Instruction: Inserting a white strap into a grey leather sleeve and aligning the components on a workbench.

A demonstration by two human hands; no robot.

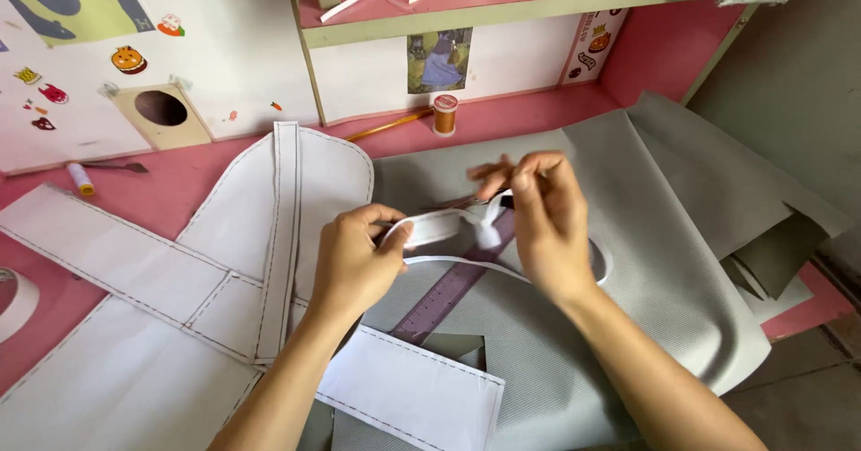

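Left hand (354,258) and right hand (543,222) each pinch the white strip (439,229) (over grey fabric (664,263)); uneven pull may twist it.

Soft, even daylight fills the scene, bright enough that the white pattern pieces (134,325) look nearly washed out, while the grey fabric (646,263) keeps its weave texture and shows no glare. Shadows are faint and diffuse: a dim one lies under the hands, and a darker zone sits at the right edge past the pink worktop (179,186). The fingertips of the right hand (543,222) are smeared by motion blur, and straight edges bow slightly toward the frame's corners.
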